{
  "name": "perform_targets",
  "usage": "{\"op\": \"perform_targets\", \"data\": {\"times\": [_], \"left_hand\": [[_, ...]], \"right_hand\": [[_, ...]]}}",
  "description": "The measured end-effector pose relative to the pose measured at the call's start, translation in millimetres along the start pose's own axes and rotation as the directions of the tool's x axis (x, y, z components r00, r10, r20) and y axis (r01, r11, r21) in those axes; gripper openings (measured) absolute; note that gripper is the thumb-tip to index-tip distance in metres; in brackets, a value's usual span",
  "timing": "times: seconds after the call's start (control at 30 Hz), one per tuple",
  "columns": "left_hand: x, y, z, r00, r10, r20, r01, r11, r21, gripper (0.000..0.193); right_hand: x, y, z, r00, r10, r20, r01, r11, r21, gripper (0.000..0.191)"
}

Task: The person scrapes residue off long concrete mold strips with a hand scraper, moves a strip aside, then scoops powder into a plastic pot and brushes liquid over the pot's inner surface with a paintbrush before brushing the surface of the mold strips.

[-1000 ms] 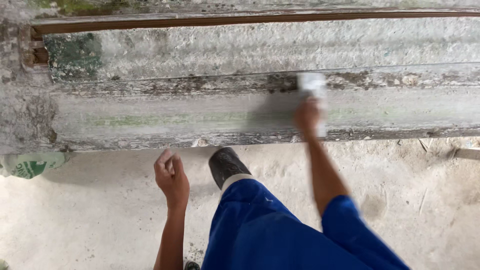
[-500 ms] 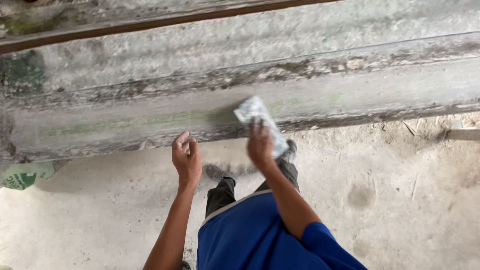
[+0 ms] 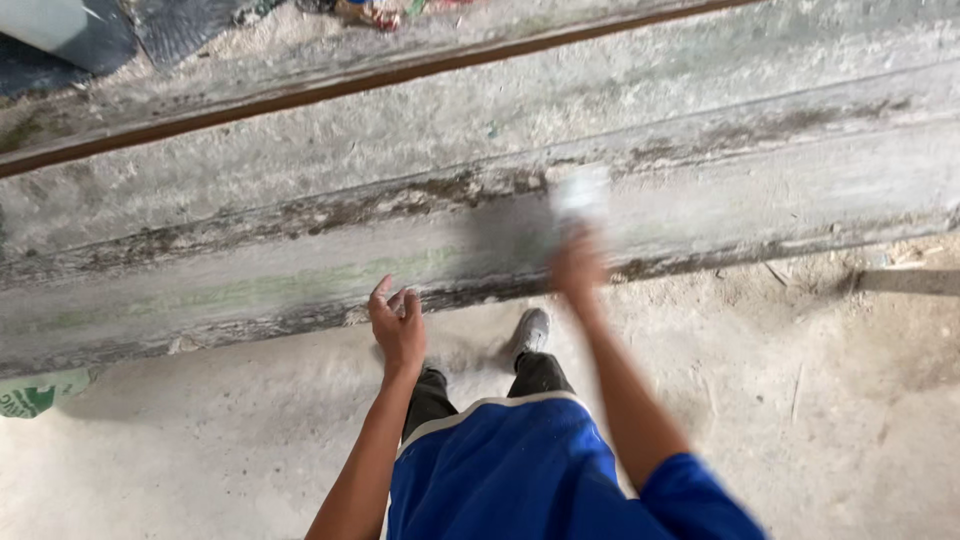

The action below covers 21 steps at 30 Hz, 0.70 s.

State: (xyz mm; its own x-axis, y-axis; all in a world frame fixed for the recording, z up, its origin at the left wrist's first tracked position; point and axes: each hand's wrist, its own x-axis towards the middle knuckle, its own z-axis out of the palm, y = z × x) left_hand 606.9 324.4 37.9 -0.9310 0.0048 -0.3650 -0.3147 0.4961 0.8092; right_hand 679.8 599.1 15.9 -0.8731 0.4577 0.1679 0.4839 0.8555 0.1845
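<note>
My right hand is blurred by motion and holds a pale cloth or pad against the face of a long grey concrete step. My left hand hangs free in front of the step with its fingers loosely curled and nothing in it. Below my hands I see my blue shorts, dark trousers and one grey shoe on the dusty floor.
A rusty brown rail runs along the top of the concrete ledge. A green and white bag lies at the left on the sandy floor. Dark mats and a pale container sit at the far left.
My right hand has swept the cloth from the right to the left and back up along the step's face. My left hand dropped slightly, and the view tilted.
</note>
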Motion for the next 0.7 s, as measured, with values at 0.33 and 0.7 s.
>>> {"op": "perform_targets", "data": {"times": [0.33, 0.7], "left_hand": [[26, 62, 16, 0.999, -0.019, -0.044, 0.010, 0.979, -0.205, 0.057], [47, 31, 50, 0.973, -0.194, 0.122, 0.215, 0.956, -0.200, 0.061]], "right_hand": [[69, -42, 38, 0.936, 0.277, 0.219, -0.350, 0.808, 0.474, 0.065], [62, 204, 69, 0.916, 0.400, 0.032, -0.401, 0.914, 0.054, 0.057]]}}
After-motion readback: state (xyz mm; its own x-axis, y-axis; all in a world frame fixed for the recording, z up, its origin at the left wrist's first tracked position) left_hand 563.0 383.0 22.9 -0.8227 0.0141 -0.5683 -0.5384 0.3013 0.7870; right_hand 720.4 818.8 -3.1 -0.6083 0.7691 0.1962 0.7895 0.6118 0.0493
